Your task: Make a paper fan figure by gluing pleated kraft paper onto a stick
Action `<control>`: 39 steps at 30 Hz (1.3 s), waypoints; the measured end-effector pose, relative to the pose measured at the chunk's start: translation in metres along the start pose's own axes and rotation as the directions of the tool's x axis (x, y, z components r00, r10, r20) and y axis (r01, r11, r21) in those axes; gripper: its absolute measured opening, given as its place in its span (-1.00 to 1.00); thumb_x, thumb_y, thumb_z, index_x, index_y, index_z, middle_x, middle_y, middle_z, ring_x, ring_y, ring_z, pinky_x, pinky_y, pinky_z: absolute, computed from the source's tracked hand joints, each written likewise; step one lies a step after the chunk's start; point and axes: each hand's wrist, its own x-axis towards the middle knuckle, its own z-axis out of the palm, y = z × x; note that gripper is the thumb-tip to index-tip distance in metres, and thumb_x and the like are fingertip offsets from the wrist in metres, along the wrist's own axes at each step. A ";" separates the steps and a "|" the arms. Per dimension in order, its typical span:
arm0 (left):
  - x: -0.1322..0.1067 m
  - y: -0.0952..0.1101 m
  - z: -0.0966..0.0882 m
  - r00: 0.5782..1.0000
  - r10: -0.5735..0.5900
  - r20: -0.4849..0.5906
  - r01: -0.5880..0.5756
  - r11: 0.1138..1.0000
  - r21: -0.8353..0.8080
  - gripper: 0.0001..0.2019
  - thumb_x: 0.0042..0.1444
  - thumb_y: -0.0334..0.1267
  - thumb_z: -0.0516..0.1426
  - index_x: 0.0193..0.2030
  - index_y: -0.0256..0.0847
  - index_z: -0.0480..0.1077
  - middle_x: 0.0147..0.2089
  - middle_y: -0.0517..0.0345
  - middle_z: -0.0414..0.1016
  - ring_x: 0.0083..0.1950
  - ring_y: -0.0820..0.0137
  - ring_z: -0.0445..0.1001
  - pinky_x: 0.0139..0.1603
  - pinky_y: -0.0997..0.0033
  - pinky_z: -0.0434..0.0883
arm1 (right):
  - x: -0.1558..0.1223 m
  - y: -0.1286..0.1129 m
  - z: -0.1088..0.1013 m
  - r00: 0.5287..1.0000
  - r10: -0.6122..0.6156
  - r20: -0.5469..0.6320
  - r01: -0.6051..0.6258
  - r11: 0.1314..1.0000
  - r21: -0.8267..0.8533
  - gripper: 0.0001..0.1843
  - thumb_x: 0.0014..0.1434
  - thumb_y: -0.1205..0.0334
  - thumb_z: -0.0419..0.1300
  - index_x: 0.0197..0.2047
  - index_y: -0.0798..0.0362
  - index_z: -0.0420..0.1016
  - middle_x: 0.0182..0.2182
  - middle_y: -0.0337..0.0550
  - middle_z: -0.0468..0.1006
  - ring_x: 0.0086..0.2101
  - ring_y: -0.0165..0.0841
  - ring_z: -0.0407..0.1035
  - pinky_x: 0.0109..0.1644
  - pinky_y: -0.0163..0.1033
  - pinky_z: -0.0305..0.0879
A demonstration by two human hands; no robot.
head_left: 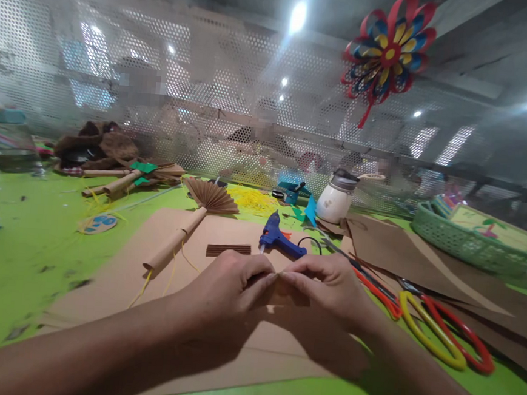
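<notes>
Both hands meet over a large brown paper sheet on a green table. My left hand and my right hand are closed, thumbs and fingers pinching a small folded piece of brown paper between them. Most of that piece is hidden by my fingers. Just beyond my hands lie a pleated brown strip and a blue glue gun. A brown paper fan on a rolled handle lies further left.
Red and yellow scissors lie right of my hands on more brown sheets. A white bottle, a green basket, yellow shreds and paper crafts sit behind. A perforated screen with a paper pinwheel backs the table.
</notes>
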 end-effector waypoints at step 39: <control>0.011 -0.024 -0.004 0.982 -0.180 0.062 0.187 0.972 -0.138 -0.87 0.07 -0.31 0.00 -0.40 -0.20 0.35 -0.48 0.23 0.43 -0.42 0.42 0.37 -0.39 0.47 0.24 | 0.010 0.015 -0.016 0.993 0.080 0.086 -0.080 0.997 0.007 -0.86 0.06 0.27 0.25 -0.26 0.02 0.59 -0.33 -0.14 0.58 -0.31 -0.33 0.41 -0.24 -0.24 0.31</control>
